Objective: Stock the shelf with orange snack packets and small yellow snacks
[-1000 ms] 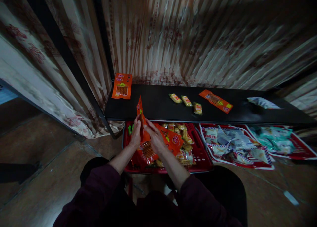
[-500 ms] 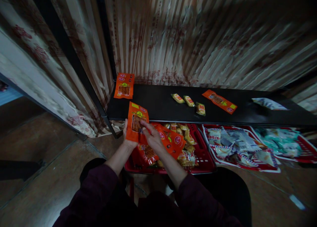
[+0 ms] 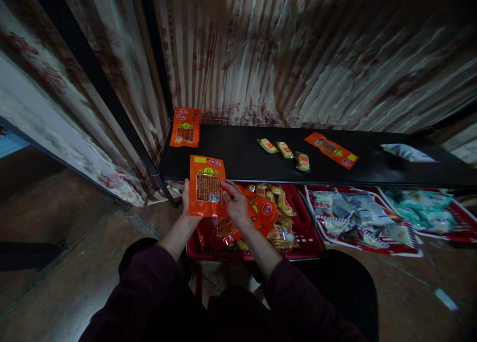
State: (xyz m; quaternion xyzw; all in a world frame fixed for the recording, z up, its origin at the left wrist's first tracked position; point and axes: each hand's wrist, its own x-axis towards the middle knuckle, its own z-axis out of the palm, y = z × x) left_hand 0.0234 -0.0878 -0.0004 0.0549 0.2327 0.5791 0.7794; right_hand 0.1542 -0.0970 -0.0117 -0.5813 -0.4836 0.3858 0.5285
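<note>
Between my two hands is an orange snack packet (image 3: 207, 187) with a clear window showing brown strips. My left hand (image 3: 186, 205) grips its left edge, fingers mostly hidden behind it. My right hand (image 3: 235, 202) pinches the right edge. Below, a red basket (image 3: 311, 237) holds more orange packets (image 3: 266, 213) and yellow-wrapped snacks (image 3: 283, 203). On the black shelf (image 3: 233, 153), overlapping orange packets (image 3: 185, 128) stand at the left end against the curtain. A single orange packet (image 3: 331, 149) lies slanted farther right.
Three small yellow-wrapped snacks (image 3: 285, 150) lie mid-shelf, and a white-blue packet (image 3: 406, 153) near its right end. Another basket (image 3: 404, 255) holds white packets; one farther right holds green packets (image 3: 428, 217). A black upright post (image 3: 112, 108) borders the shelf's left side, with a pleated curtain (image 3: 261, 58) behind.
The packet in my hands has turned upright, its front now facing me squarely. My right hand has shifted from over its front to its right edge.
</note>
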